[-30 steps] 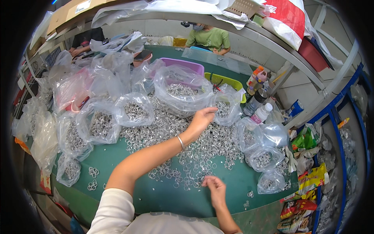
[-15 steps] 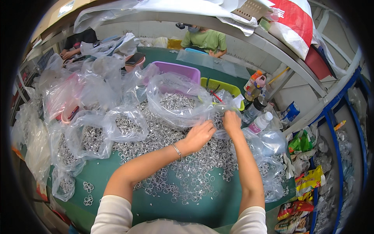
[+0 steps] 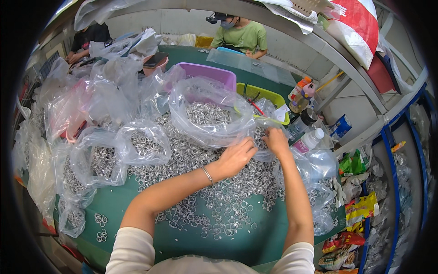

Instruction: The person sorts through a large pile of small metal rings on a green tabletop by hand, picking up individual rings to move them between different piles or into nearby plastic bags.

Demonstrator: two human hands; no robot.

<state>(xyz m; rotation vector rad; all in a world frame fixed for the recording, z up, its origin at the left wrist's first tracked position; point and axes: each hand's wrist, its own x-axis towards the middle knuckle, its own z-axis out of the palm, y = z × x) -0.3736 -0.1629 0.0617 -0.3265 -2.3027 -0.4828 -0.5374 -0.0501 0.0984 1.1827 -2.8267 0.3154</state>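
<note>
While both hands, left (image 3: pixel 237 156) and right (image 3: pixel 276 139), curl loosely, they pinch the clear bag (image 3: pixel 207 119).

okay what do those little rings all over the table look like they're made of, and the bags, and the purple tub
The rings look like metal: silvery grey with small bright glints, bare finish. The bags look like thin clear plastic film, glossy and crinkled, contents showing through. The purple tub looks like moulded plastic, smooth and evenly coloured, though only its rim shows.
</note>
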